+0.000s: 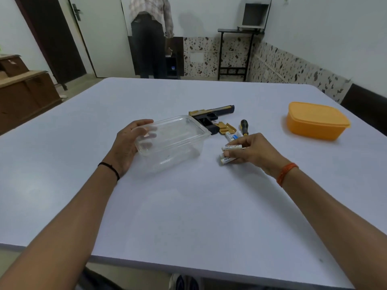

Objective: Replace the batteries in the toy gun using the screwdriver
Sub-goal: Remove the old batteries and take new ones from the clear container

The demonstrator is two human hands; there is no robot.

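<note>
Our left hand [125, 145] gripped the near-left end of a clear plastic container [170, 141], thumb on the near side and fingers curled over its rim, showing through the wall. The forearm reached in from the lower left, with a black band at the wrist. The container sat tilted on the surface [188, 206], its long axis running from near-left to far-right.

Our right hand [251, 150] rested knuckles-up, fingers curled around 2 white batteries [230, 152]. Both batteries lay roughly level, their long axes running left to right, free ends pointing left toward the container. That forearm came in from the lower right, with an orange thread band at the wrist.

Just beyond the right hand lay more batteries [232, 136], white with blue marks; we could not count them. Beside them lay the screwdriver [244, 127], black-and-yellow handle pointing away from us, its shaft hidden behind the hand.

The toy gun [211, 116], black and tan, lay on its side past the container, barrel pointing right and slightly away, grip toward us. Its tan battery cover [227, 128] lay loose next to the grip.

Well apart on the far right stood a closed orange box [316, 121]. Beyond the surface a person [149, 36] stood facing the wall.
</note>
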